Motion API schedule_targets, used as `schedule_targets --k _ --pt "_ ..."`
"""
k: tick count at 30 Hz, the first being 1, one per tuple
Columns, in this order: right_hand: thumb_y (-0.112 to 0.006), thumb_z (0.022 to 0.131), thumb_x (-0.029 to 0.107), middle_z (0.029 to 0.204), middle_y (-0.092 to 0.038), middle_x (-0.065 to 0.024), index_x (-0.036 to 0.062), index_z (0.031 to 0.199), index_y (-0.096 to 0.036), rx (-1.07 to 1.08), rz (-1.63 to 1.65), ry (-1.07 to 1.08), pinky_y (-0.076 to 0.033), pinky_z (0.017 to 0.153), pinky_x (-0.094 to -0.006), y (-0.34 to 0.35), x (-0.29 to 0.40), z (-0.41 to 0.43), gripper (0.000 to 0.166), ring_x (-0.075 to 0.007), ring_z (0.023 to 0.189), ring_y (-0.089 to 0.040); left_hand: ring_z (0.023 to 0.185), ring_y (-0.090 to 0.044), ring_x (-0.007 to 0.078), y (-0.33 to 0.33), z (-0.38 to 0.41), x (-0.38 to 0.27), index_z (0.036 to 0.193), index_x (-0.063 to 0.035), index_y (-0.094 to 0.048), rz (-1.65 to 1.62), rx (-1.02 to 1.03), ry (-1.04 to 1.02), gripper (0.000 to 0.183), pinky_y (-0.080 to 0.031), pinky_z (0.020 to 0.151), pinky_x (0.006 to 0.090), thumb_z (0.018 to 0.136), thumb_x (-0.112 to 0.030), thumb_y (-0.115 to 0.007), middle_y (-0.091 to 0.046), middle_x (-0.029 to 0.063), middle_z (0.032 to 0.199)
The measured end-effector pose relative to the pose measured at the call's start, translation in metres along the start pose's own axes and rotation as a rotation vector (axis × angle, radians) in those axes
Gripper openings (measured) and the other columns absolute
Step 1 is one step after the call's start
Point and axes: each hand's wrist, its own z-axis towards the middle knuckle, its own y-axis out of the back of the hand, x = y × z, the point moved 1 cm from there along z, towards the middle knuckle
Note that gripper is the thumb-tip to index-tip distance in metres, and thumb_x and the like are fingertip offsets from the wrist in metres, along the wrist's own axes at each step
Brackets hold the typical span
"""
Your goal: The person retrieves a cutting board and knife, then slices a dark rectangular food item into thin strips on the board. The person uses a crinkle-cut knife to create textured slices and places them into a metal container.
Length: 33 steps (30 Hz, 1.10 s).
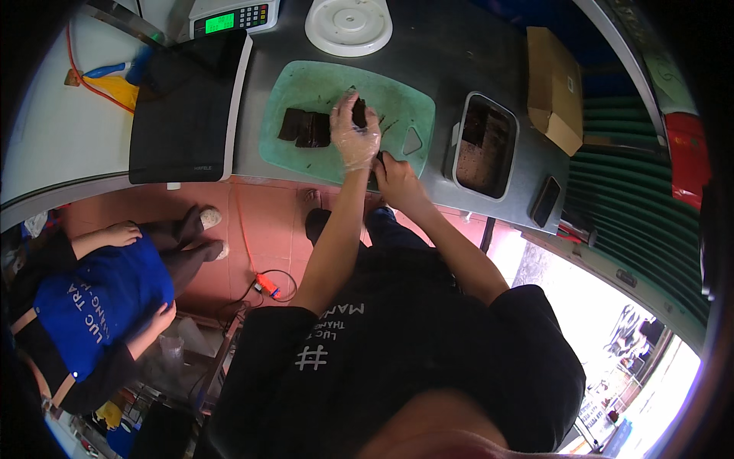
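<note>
My left hand point(355, 132), in a clear plastic glove, grips a dark brown block point(359, 113) between thumb and fingers, over a translucent green cutting board point(304, 77). Several more dark brown pieces point(307, 128) lie on the board just left of the glove. Close below the left wrist, my bare right hand point(397, 179) is closed around a dark handle point(374, 179), probably a knife's; its blade is hidden from me. Dark crumbs and streaks mark the board near the glove. To the right, a rectangular metal container point(512, 150) holds a dark brown slab point(484, 126) at its far end.
Behind the board stand a white round base point(349, 28) and a digital scale point(235, 22). A black glass-topped appliance point(183, 115) borders it at left. A cardboard box point(553, 86) and a phone point(546, 201) are at right. Another person point(103, 298) sits at lower left.
</note>
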Motion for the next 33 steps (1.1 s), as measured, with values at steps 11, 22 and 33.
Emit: schedule_targets --k 11,22,33 --pt "-0.046 0.093 0.028 0.074 -0.060 -0.0308 0.0008 0.097 -0.049 0.089 0.028 -0.103 -0.049 0.066 -0.0552 0.026 0.022 0.003 0.028 -0.0482 0.073 -0.060 0.102 -0.059 0.0195 -0.005 -0.003 0.005 0.100 0.0010 -0.065 -0.616 -0.279 0.334 0.022 -0.045 0.092 0.0314 0.079 0.009 -0.058 -0.064 0.0100 0.108" --pt "-0.050 0.093 0.019 0.062 -0.054 -0.0296 -0.0018 0.089 -0.051 -0.400 0.052 -0.295 -0.044 0.055 -0.0514 0.118 -0.016 -0.048 0.021 -0.0485 0.062 -0.056 0.102 -0.059 0.0190 -0.101 -0.014 -0.123 0.098 0.0014 -0.066 -0.992 0.002 0.195 0.020 -0.043 0.094 0.0304 0.078 0.004 -0.066 -0.065 0.0106 0.107" --pt "-0.045 0.094 0.024 0.070 -0.059 -0.0309 -0.0028 0.087 -0.048 -0.494 -0.044 -0.492 -0.046 0.060 -0.0545 0.138 -0.057 -0.068 0.028 -0.0493 0.068 -0.059 0.101 -0.061 0.0208 -0.151 -0.049 -0.131 0.100 0.0002 -0.065 -1.106 0.430 0.521 0.048 -0.044 0.092 0.0314 0.098 -0.038 -0.036 -0.067 0.0123 0.100"
